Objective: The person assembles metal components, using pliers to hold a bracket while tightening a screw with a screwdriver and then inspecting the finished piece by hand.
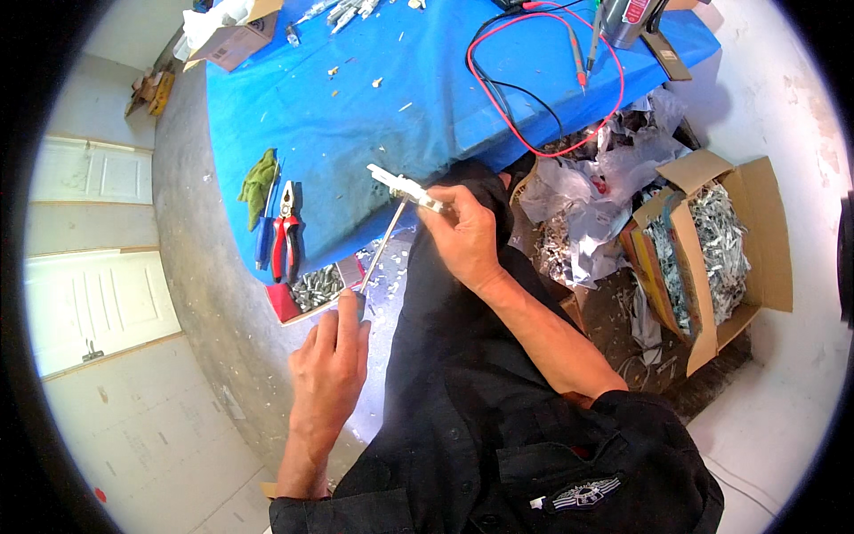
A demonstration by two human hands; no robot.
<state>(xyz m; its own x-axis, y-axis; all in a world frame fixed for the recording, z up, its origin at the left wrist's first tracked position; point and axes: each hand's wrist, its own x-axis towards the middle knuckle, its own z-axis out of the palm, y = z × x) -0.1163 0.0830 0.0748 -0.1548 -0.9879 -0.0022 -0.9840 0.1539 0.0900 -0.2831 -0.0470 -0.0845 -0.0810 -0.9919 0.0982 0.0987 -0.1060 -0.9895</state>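
Black shirt (pixel 445 458), fingers (pixel 451 198) gripping white piece (pixel 407 188), screwdriver (pixel 384 249), near blue table edge (pixel 327 246)

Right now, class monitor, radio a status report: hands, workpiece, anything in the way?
Left hand holding screwdriver. Right hand gripping white part; screwdriver tip at it, contact unclear. Pliers lying apart on blue-covered table.

Blue-covered table (pixel 382 120): green cloth (pixel 257 189), blue-handled tool (pixel 262 242), pliers (pixel 286 233) near left edge; cardboard box (pixel 238 44), scraps (pixel 377 83), test leads (pixel 576 55) beyond.
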